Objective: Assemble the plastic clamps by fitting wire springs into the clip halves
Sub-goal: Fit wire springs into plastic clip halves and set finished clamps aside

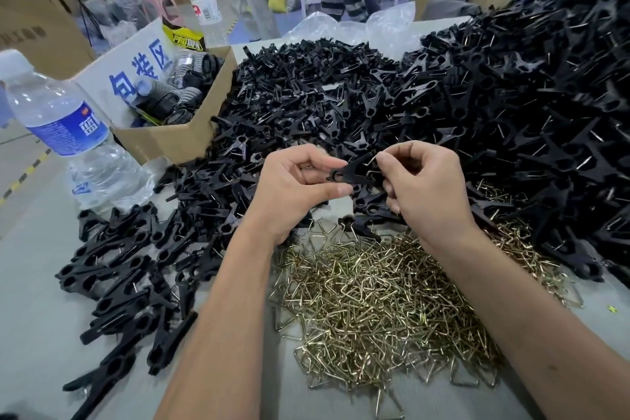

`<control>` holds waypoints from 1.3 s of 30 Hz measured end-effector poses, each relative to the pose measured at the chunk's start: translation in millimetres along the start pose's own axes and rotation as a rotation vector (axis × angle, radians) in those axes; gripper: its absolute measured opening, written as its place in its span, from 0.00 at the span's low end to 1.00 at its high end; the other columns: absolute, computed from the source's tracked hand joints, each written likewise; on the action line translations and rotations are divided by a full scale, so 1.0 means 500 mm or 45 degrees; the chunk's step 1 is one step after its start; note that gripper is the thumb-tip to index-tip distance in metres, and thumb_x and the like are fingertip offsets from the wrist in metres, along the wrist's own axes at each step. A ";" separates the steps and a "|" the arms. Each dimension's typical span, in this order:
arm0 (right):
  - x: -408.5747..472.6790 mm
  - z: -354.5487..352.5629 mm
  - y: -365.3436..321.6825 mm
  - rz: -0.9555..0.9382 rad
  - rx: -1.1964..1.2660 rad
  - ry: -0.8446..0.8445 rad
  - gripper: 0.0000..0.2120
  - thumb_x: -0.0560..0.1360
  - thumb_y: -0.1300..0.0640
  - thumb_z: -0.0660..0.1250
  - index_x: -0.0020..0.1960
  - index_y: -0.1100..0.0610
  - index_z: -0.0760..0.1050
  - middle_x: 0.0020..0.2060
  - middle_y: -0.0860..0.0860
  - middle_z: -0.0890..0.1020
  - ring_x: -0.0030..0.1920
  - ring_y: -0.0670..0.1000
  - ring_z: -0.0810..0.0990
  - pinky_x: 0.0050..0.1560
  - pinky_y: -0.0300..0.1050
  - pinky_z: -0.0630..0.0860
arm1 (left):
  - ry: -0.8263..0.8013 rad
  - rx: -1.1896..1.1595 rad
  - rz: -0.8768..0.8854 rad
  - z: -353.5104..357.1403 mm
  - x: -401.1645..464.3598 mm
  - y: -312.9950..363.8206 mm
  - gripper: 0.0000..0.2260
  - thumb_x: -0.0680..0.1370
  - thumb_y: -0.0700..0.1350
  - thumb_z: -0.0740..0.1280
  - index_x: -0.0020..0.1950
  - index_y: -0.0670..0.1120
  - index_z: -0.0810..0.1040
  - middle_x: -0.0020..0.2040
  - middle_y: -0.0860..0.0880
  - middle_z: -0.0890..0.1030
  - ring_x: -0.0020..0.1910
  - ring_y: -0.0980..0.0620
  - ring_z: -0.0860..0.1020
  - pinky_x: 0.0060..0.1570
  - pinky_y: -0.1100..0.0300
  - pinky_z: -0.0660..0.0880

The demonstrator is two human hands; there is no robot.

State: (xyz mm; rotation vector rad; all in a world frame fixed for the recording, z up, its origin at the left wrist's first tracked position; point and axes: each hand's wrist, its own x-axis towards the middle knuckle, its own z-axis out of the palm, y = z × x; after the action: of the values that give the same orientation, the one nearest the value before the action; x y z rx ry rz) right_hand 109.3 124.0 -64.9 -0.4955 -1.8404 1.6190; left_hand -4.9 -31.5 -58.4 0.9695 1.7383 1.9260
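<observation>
- One head-worn wide view, looking forward and down, close over the table (41, 283).
- The table fills the lower frame; beyond its far edge, boxes (41, 10).

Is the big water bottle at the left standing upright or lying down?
Upright. The water bottle stands on the table, white cap on top, beside the cardboard box.

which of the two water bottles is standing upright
The large blue-labelled water bottle at the table's left edge stands upright; the other bottle lies tilted inside the cardboard box.
</observation>
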 end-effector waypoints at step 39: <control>-0.018 0.018 -0.013 0.082 0.235 0.202 0.04 0.76 0.62 0.76 0.44 0.60 0.84 0.28 0.54 0.83 0.26 0.51 0.80 0.28 0.41 0.78 | 0.111 0.122 -0.051 0.011 0.008 -0.009 0.13 0.68 0.29 0.79 0.50 0.40 0.86 0.45 0.43 0.88 0.45 0.47 0.87 0.46 0.56 0.84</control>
State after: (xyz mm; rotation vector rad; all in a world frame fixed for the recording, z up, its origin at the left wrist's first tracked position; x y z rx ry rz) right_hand 110.6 110.4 -61.0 -0.5877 -1.5570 1.7209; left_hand -4.6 -23.9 -61.9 0.8881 1.8996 1.9013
